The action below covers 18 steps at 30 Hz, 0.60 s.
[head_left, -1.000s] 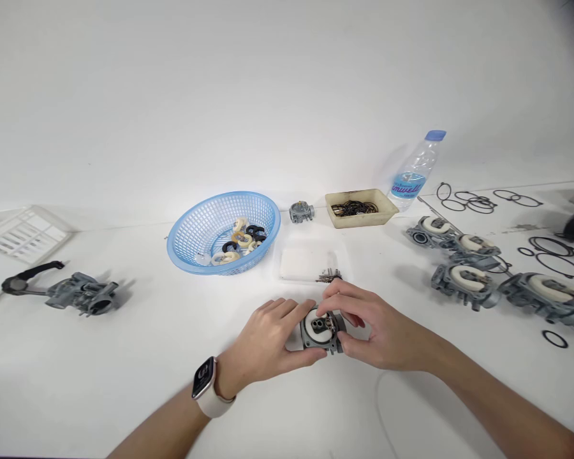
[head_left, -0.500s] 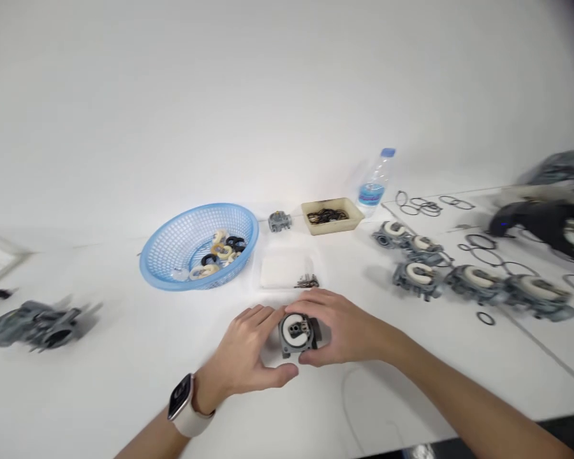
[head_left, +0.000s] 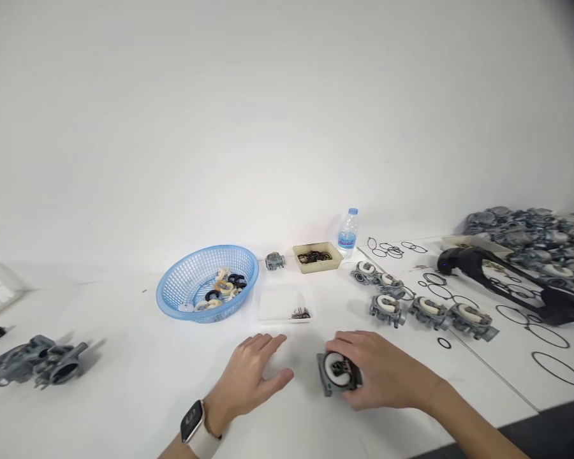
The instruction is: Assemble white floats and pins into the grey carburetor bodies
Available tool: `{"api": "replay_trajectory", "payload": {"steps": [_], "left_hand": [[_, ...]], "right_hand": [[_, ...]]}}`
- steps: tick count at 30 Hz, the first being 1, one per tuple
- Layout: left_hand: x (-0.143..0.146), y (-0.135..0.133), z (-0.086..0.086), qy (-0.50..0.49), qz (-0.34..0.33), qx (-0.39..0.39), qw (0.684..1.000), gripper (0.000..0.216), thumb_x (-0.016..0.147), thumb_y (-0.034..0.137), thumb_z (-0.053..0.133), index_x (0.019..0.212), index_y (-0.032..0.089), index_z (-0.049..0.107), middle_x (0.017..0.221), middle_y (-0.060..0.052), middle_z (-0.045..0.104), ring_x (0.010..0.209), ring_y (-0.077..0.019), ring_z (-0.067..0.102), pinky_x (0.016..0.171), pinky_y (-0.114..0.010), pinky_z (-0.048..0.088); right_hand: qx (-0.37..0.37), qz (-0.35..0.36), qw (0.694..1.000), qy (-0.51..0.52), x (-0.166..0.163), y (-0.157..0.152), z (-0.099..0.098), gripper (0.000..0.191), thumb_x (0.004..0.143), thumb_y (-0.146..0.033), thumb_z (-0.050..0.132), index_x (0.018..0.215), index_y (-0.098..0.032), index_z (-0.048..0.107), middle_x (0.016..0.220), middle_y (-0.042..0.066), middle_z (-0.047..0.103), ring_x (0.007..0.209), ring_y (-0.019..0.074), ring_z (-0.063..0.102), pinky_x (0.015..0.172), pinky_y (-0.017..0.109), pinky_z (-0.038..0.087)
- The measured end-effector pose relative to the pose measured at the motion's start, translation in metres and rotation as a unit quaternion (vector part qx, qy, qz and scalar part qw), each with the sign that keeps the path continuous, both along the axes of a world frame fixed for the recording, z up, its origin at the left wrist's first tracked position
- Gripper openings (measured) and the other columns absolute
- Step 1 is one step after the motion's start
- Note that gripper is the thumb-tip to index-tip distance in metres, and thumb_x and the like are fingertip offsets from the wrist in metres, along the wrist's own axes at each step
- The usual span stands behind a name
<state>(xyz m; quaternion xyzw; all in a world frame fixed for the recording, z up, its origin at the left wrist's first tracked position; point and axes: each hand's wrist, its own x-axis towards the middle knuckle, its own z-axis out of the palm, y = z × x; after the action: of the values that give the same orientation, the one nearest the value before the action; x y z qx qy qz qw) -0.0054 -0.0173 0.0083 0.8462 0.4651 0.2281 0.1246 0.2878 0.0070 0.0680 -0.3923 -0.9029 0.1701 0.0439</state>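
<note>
My right hand (head_left: pixel 380 370) is wrapped round a grey metal carburetor (head_left: pixel 326 377), gripping it from the right. A white C-shaped float sits in its upturned round opening. To the left, my left hand (head_left: pixel 251 376) holds nothing, its thumb and fingers apart over the white table; a watch (head_left: pixel 192 421) is on that wrist. Beyond the hands lies a shallow white tray (head_left: pixel 275 305) with several small brass-coloured pins (head_left: pixel 300 313) in its right corner.
A blue basket (head_left: pixel 172 274) holds white, black and yellowish floats. Behind are a small carburetor (head_left: pixel 275 261), a beige tray (head_left: pixel 335 262) of black rings and a water bottle (head_left: pixel 347 239). Several carburetors (head_left: pixel 386 310) with floats stand right, near loose rings and a black frame (head_left: pixel 478 268). Others (head_left: pixel 57 363) lie left.
My right hand has carried the carburetor to the right, away from my left hand, and tilted it. My left hand has come off it. The camera view has shifted upward and right.
</note>
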Motion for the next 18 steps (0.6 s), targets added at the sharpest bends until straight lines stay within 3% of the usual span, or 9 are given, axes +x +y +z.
{"api": "replay_trajectory", "payload": {"steps": [3, 6, 8, 11, 14, 18], "left_hand": [[0.004, -0.007, 0.002, 0.015, -0.002, 0.023, 1.000, 0.048, 0.096, 0.044, 0.059, 0.138, 0.021, 0.055, 0.108, -0.008, 0.070, 0.096, -0.0293, 0.067, 0.084, -0.043, 0.055], [0.008, -0.010, 0.002, 0.024, -0.009, 0.039, 0.999, 0.047, 0.095, 0.042, 0.062, 0.136, 0.021, 0.055, 0.108, -0.008, 0.070, 0.095, -0.0292, 0.068, 0.083, -0.043, 0.056], [0.010, -0.010, 0.001, 0.028, -0.011, 0.043, 0.999, 0.047, 0.094, 0.041, 0.064, 0.135, 0.021, 0.056, 0.108, -0.007, 0.071, 0.095, -0.0292, 0.069, 0.083, -0.043, 0.056], [0.010, -0.007, -0.002, 0.028, -0.009, 0.054, 0.998, 0.045, 0.095, 0.040, 0.063, 0.135, 0.022, 0.056, 0.108, -0.007, 0.071, 0.095, -0.0281, 0.070, 0.083, -0.042, 0.057], [0.007, -0.005, -0.006, 0.022, -0.003, 0.073, 0.997, 0.043, 0.097, 0.041, 0.062, 0.135, 0.022, 0.056, 0.107, -0.007, 0.072, 0.094, -0.0268, 0.070, 0.080, -0.038, 0.058], [0.004, -0.003, -0.009, 0.017, -0.002, 0.093, 0.995, 0.042, 0.097, 0.041, 0.063, 0.135, 0.024, 0.057, 0.106, -0.006, 0.072, 0.093, -0.0260, 0.072, 0.078, -0.037, 0.060]], "right_hand": [[-0.025, -0.082, 0.996, 0.006, 0.054, -0.003, 0.012, 0.051, 0.065, -0.028, 0.072, 0.116, -0.029, 0.067, 0.114, 0.004, 0.068, 0.104, 0.0334, 0.063, 0.087, 0.040, 0.051], [-0.025, -0.177, 0.984, 0.015, 0.113, 0.013, 0.038, 0.046, 0.079, -0.040, 0.069, 0.123, -0.030, 0.065, 0.120, 0.006, 0.068, 0.106, 0.0333, 0.064, 0.087, 0.040, 0.053], [0.021, -0.236, 0.972, 0.011, 0.153, 0.030, 0.059, 0.052, 0.082, -0.051, 0.068, 0.128, -0.027, 0.063, 0.121, 0.010, 0.068, 0.105, 0.0347, 0.064, 0.084, 0.041, 0.053], [0.122, -0.345, 0.930, -0.038, 0.206, 0.055, 0.084, 0.064, 0.085, -0.062, 0.065, 0.135, -0.023, 0.059, 0.127, 0.017, 0.066, 0.105, 0.0370, 0.064, 0.080, 0.041, 0.052], [0.121, -0.390, 0.911, -0.051, 0.239, 0.071, 0.090, 0.074, 0.085, -0.068, 0.063, 0.140, -0.018, 0.056, 0.122, 0.021, 0.067, 0.102, 0.0388, 0.064, 0.074, 0.042, 0.050], [0.101, -0.398, 0.910, -0.058, 0.255, 0.081, 0.081, 0.071, 0.082, -0.064, 0.066, 0.135, -0.018, 0.059, 0.122, 0.019, 0.068, 0.101, 0.0375, 0.064, 0.073, 0.040, 0.050]]}}
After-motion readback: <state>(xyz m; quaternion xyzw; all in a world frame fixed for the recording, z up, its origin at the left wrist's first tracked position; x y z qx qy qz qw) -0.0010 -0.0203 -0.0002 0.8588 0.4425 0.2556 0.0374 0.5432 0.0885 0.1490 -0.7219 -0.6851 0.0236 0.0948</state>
